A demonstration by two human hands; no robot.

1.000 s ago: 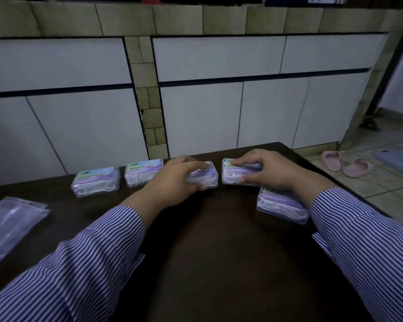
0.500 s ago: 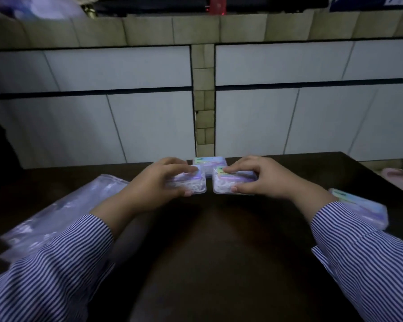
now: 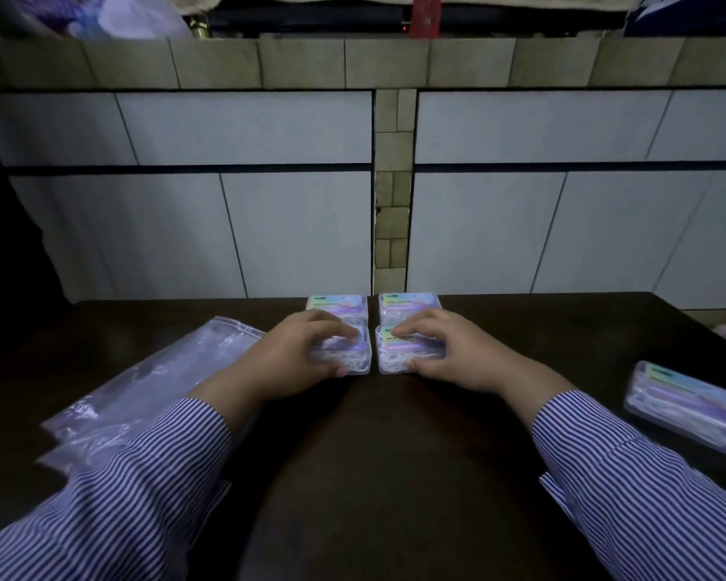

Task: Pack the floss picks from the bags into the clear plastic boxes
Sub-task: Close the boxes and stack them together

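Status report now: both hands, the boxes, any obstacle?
Left hand grips near-left box. Right hand grips near-right box. Two boxes just behind; fifth box apart, right. No obstacle.

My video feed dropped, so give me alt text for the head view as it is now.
Two hands each grip a filled clear box on a dark table: the left hand on the left box, the right hand on the right box, side by side. Two more boxes sit just behind, a fifth box lies far right, and plastic bags lie left.
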